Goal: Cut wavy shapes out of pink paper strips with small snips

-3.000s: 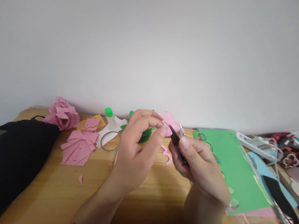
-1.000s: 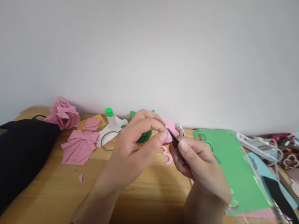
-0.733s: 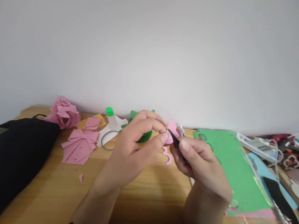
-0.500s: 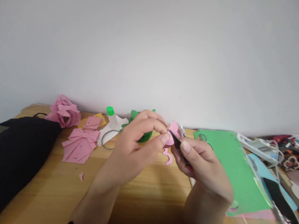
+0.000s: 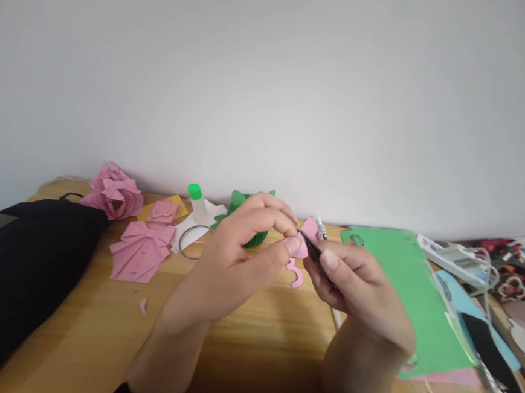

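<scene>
Between the thumb and fingers of my left hand (image 5: 244,258) is a small pink paper piece (image 5: 302,251), held above the table. My right hand (image 5: 358,283) grips black tweezers (image 5: 315,254), whose tips reach the paper beside my left fingertips. The lower end of the tweezers disappears into my right palm. Below the held piece, a pink paper shape like a 3 (image 5: 296,274) lies on the wood. Another pink paper piece (image 5: 310,229) shows just behind the tweezers. A green paper object with pleats and leaf shapes (image 5: 257,239) is partly hidden behind my left hand.
At the left lie a black cloth item (image 5: 35,263), folded pink paper (image 5: 142,254) and a pink scrap (image 5: 143,306). A glue stick (image 5: 196,201) stands near a metal ring (image 5: 182,244). Rightward are a small tube (image 5: 322,229), green sheets (image 5: 416,299) and a power strip (image 5: 453,260).
Both hands stay close together at the pink paper. The right hand and tweezers have shifted slightly right and down; the view has moved a little.
</scene>
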`<act>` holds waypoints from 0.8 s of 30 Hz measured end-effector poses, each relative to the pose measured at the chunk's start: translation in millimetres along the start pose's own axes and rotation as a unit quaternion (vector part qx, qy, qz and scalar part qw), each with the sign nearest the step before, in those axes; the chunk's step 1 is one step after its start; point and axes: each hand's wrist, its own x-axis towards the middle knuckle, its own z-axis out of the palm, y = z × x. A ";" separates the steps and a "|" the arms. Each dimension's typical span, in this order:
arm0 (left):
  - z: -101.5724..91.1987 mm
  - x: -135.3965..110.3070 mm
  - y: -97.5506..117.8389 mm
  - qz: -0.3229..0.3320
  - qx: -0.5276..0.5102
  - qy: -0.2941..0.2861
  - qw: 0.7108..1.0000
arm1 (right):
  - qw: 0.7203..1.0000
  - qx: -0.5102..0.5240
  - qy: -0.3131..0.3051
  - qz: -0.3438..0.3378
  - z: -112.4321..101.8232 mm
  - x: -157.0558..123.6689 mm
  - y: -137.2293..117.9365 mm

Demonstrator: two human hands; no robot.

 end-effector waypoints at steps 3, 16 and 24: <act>0.3 0.5 0.3 0.001 -0.007 -0.002 1.000 | 1.000 -0.003 0.002 0.000 0.4 0.0 -1.0; 0.0 -3.5 0.7 -0.086 -0.102 -0.018 0.991 | 1.000 0.009 -0.024 0.000 -1.9 0.5 -0.7; 0.0 -4.2 -2.2 -0.086 -0.111 -0.018 0.990 | 0.999 0.013 -0.028 -0.008 -3.3 3.0 0.6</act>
